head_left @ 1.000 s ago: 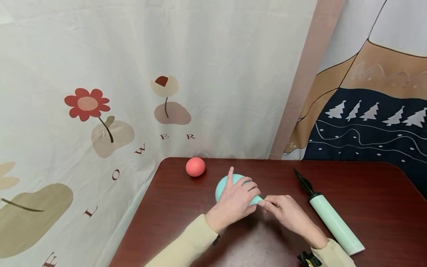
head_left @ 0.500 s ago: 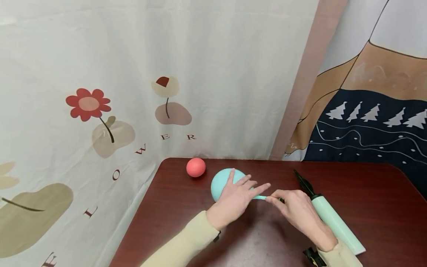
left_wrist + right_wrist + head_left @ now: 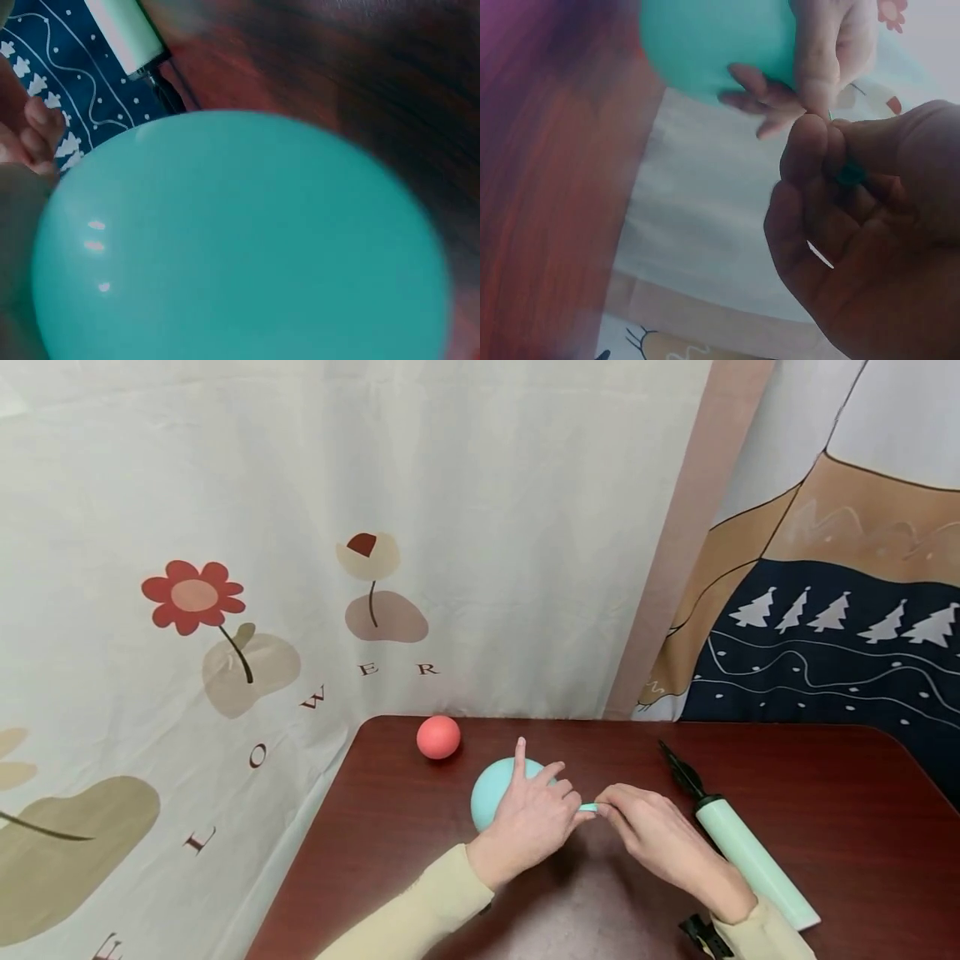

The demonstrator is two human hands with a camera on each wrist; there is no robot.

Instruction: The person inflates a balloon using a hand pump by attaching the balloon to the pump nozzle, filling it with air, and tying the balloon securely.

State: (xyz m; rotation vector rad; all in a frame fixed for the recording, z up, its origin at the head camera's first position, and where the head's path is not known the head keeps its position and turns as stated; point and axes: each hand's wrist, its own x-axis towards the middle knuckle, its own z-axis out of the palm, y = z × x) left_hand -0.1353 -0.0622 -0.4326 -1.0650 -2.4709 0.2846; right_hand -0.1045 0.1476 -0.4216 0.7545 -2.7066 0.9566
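Observation:
An inflated turquoise balloon (image 3: pixel 491 793) sits over the table, its neck drawn out to the right; it fills most of the left wrist view. My left hand (image 3: pixel 532 818) lies across the balloon's near side in the head view, index finger raised, and its thumb and a finger pinch the neck. Just to the right, my right hand (image 3: pixel 667 839) pinches the neck's end between thumb and index finger. The right wrist view shows the balloon's mouth (image 3: pixel 850 174) poking out among the right fingers, beside the left thumb.
A pink ball-like balloon (image 3: pixel 438 737) rests near the back left of the dark red table (image 3: pixel 847 810). To the right lies a pale green hand pump (image 3: pixel 757 864) with a black nozzle, close to my right forearm. Printed curtains (image 3: pixel 525 568) hang behind.
The left fingers spread off the neck half a second ago, then closed on it again beside the right hand. The right hand shifted slightly right, stretching the neck, and keeps its pinch.

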